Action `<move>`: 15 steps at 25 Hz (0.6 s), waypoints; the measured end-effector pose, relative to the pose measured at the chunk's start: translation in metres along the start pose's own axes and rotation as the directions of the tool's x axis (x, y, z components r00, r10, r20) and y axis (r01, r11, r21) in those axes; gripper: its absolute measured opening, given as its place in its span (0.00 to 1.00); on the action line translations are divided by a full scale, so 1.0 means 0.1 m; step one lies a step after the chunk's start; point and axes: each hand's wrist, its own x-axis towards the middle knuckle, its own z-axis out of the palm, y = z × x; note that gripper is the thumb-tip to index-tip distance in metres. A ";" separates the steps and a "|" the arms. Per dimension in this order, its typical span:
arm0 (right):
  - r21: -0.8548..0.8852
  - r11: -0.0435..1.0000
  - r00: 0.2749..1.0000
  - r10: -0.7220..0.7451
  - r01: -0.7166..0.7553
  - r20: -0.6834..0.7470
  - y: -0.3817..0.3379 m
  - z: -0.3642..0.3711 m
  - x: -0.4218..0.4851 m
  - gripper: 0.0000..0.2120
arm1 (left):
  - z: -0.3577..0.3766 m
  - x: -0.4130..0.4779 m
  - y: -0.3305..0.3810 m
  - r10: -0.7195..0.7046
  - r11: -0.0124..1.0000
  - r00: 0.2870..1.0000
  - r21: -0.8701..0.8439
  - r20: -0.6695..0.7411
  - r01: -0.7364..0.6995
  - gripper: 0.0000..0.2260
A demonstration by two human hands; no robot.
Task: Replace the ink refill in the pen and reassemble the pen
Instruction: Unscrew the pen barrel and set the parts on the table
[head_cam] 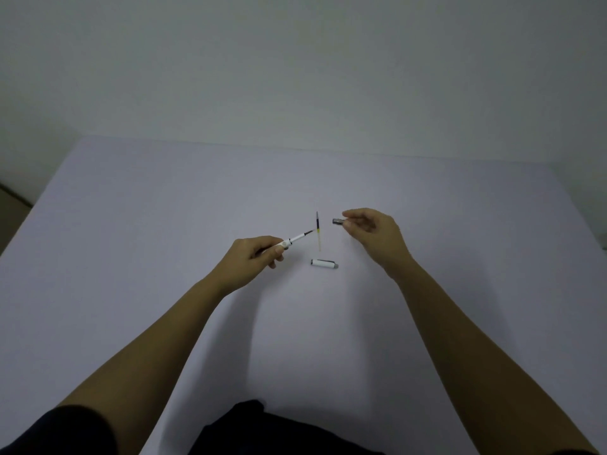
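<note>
A wide, pale lavender table surface (pixel 164 257) fills the lower part of the view, with a plain grey-white wall (pixel 295 60) behind it. Two bare forearms reach forward over the table from the bottom edge, where dark sleeves and dark clothing show. The left hand (pixel 254 259) is curled closed, its thumb and fingers pinching the rear part of a slim white plastic pen barrel (pixel 295 239) with a dark ink refill tip sticking out of its open front end; the barrel points up and to the right, away from the hand, toward the middle of the table. The right hand (pixel 371 233) is loosely closed, with thumb and forefinger pinching a small dark grey metallic tip section of the pen (pixel 338 221), which juts out to the left of the fingertips; the other fingers are curled in. Between the two hands, just beyond the left hand's pen tip and just left of the right hand's grey piece, a thin loose ink refill (pixel 318 229) lies on the table, running roughly toward and away from the person, dark at its far end and clear yellowish at its near end. Nearer the person, below the gap between the hands, a short white pen cap with a grey end (pixel 324 263) lies on its side on the table, untouched by either hand.
</note>
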 end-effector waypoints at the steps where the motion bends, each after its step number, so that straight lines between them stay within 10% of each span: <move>1: -0.035 0.999 0.999 0.035 -0.037 -0.037 0.10 0.03 0.00 0.07 | 0.00 0.00 -0.03 -0.020 1.000 1.000 -0.023 -0.009 0.019 0.08; 15: -0.632 0.775 0.992 -0.074 -0.008 -0.104 1.07 0.84 -0.28 0.05 | 0.05 0.21 -0.12 -0.059 0.997 0.997 -0.044 -0.054 0.056 0.09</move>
